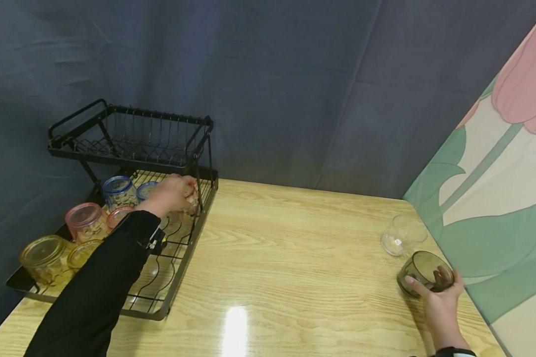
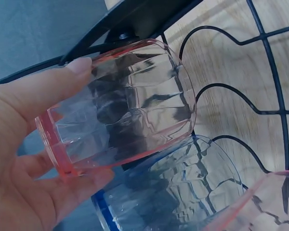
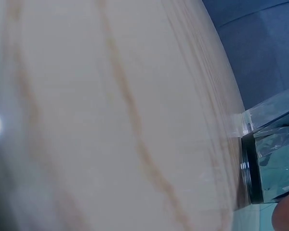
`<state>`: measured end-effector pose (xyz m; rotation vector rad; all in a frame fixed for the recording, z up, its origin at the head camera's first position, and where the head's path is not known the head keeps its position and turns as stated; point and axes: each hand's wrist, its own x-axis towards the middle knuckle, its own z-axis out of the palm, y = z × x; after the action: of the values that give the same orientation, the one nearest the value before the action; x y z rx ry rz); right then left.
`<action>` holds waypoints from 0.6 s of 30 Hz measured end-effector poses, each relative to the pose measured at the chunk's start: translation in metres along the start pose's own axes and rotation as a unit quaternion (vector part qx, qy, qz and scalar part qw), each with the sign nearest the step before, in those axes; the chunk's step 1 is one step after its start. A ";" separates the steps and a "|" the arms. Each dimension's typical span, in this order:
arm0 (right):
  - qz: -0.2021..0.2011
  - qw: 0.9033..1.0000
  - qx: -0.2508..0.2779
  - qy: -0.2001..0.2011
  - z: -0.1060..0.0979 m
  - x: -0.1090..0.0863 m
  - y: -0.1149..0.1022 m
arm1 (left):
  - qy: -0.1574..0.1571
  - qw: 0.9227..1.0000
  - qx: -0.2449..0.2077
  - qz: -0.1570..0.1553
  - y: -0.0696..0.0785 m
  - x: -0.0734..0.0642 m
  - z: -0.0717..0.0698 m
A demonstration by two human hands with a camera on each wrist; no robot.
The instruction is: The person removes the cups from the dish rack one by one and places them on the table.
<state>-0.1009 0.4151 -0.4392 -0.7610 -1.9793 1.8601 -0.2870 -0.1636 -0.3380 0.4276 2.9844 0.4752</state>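
In the lower tier of the black dish rack [image 1: 171,297], my left hand [image 1: 171,192] grips a clear glass with a pink rim [image 2: 135,101]. The thumb lies on one side near the rim and the fingers on the other; the glass's base points toward the rack wires. Beside it stands a blue-rimmed glass [image 2: 168,187]. At the right side of the table, my right hand [image 1: 444,300] holds a dark smoky glass [image 1: 413,277], its thumb on the near side and fingers around the far side. A clear glass [image 1: 404,235] stands just behind it.
Several glasses with yellow [image 1: 44,253], pink [image 1: 84,218] and blue rims [image 1: 117,186] fill the rack's left part. The rack's upper tier [image 1: 134,161] overhangs its back. A dark curtain [image 1: 295,89] is behind the table [image 1: 286,258]; a flowered cloth [image 1: 496,223] borders the right.
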 end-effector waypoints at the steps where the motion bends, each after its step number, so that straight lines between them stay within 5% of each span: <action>1: 0.005 1.000 -0.002 -0.004 -0.001 0.000 0.000 | 0.000 1.000 -0.009 -0.005 0.000 -0.002 -0.001; 5: 0.012 1.000 -0.008 -0.017 -0.003 -0.002 -0.002 | 0.008 0.999 -0.034 -0.025 0.000 -0.011 -0.005; 11: 0.014 0.999 -0.006 -0.034 -0.006 -0.005 -0.004 | 0.058 0.997 -0.039 -0.020 0.001 -0.025 -0.010; 18: -0.012 1.000 0.000 0.004 -0.001 -0.007 -0.010 | 0.087 0.996 -0.010 -0.018 0.004 -0.035 -0.016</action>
<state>-0.0963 0.4118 -0.4283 -0.7411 -1.9747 1.8410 -0.2547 -0.1744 -0.3204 0.3477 3.1444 0.5674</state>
